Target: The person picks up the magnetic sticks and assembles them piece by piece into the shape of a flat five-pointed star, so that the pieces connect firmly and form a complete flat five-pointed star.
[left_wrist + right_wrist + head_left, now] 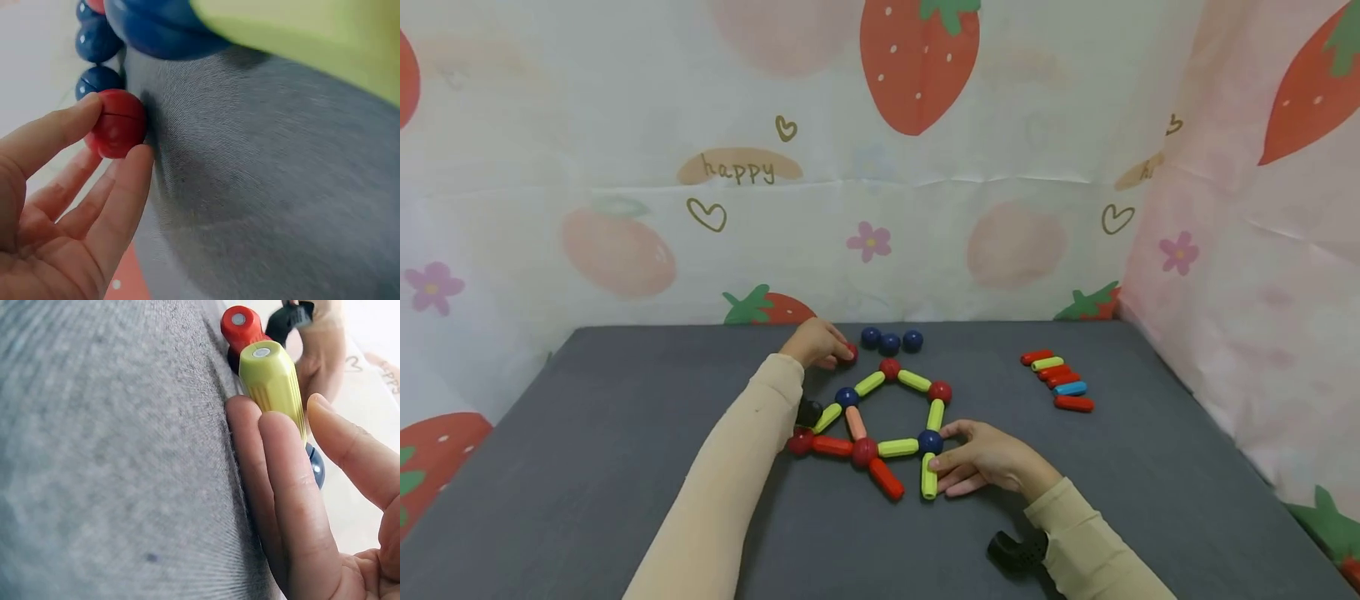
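Our left grip (817, 343) pinches the red ball (124, 128) near the far edge of the counter (647, 400); we should lift cleanly while our right grip (988, 458), fingers loosely extended, steadies the lime rod (928, 479).

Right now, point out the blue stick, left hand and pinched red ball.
Blue stick (1070, 389): head view, middle of its top.
Left hand (815, 342): head view, its back.
Pinched red ball (120, 127): left wrist view, its centre.
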The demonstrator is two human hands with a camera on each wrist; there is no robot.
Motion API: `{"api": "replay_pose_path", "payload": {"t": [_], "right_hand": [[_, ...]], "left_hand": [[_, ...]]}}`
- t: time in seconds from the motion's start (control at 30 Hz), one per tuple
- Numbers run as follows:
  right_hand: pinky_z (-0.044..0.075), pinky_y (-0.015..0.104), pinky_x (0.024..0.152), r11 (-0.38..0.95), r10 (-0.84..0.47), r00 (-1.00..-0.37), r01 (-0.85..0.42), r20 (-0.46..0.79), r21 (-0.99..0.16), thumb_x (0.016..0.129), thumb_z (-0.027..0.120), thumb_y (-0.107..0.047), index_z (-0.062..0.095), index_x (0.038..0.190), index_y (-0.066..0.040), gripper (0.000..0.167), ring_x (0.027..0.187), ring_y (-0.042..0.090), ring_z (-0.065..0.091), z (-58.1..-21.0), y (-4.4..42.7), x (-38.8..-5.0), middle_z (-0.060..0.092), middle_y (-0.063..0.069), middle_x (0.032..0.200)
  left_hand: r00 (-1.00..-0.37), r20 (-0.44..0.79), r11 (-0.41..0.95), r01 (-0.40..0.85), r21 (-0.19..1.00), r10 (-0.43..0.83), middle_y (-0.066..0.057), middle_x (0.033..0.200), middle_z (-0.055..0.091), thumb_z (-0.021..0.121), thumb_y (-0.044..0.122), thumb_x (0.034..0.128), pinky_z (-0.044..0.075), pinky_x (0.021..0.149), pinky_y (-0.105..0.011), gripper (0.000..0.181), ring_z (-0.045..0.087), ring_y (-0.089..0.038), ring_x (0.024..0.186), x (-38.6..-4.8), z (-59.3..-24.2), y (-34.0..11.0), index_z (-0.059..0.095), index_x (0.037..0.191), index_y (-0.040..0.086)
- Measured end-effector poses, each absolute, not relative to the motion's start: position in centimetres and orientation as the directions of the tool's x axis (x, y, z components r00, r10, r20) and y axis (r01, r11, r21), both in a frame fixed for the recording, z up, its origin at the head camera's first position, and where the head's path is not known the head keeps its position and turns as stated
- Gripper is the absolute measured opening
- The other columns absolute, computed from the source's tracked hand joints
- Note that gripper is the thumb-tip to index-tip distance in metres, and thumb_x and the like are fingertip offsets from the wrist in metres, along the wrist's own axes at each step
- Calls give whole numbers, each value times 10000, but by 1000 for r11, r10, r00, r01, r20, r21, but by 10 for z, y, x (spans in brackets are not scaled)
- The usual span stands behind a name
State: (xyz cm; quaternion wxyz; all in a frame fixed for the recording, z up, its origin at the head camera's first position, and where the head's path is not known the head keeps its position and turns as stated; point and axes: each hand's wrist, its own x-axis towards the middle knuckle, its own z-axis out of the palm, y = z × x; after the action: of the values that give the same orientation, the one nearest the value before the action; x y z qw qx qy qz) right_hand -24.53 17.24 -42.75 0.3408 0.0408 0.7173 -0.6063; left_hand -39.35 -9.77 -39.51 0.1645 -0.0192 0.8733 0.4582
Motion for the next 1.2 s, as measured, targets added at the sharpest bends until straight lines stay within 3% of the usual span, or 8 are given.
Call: {"api": "replay_pose_path", "payload": {"t": [0.17,0.47,0.67,0.83,1.2], "right_hand": [[621,323,719,274,-332,-778,462,-534,-844,901,732,-115,360,1437,-10,661,744,158,728,-430,171,-245,725,105,941],[620,314,711,275,-341,-778,455,-528,-847,903,726,-99,340,1448,-5,675,756,162,732,-431,172,-245,727,114,940],[621,318,715,271,-347,-777,453,-526,-849,902,727,-99,332,1451,-7,682,758,163,733,-431,170,-245,727,114,941],[620,310,725,258,-370,-779,437,-506,-862,913,715,-101,324,1443,-1,666,777,163,736,-431,172,-244,723,106,940],[621,314,732,255,-363,-787,431,-499,-865,920,701,-85,332,1434,12,640,783,168,738,-431,172,-244,720,113,930]], "left_hand": [[-938,-319,540,-201,818,135,-177,1243,636,767,102,868,579,922,-371,354,693,-291,1044,-372,-388,-102,664,1193,4],[-911,-306,474,-148,868,276,-136,1160,696,766,133,874,563,959,-399,321,710,-253,1004,-325,-380,-105,694,1170,31],[-907,-281,415,-136,900,312,-142,976,742,790,164,853,561,951,-380,322,726,-218,886,-281,-387,-96,703,1145,62],[-895,-250,376,-103,921,369,-73,1040,731,808,178,836,596,852,-339,322,705,-160,856,-252,-397,-86,714,1116,52],[-823,-294,254,-189,949,487,-117,1047,759,790,134,849,619,783,-352,323,725,-143,870,-208,-410,-72,714,1132,-1]]}}
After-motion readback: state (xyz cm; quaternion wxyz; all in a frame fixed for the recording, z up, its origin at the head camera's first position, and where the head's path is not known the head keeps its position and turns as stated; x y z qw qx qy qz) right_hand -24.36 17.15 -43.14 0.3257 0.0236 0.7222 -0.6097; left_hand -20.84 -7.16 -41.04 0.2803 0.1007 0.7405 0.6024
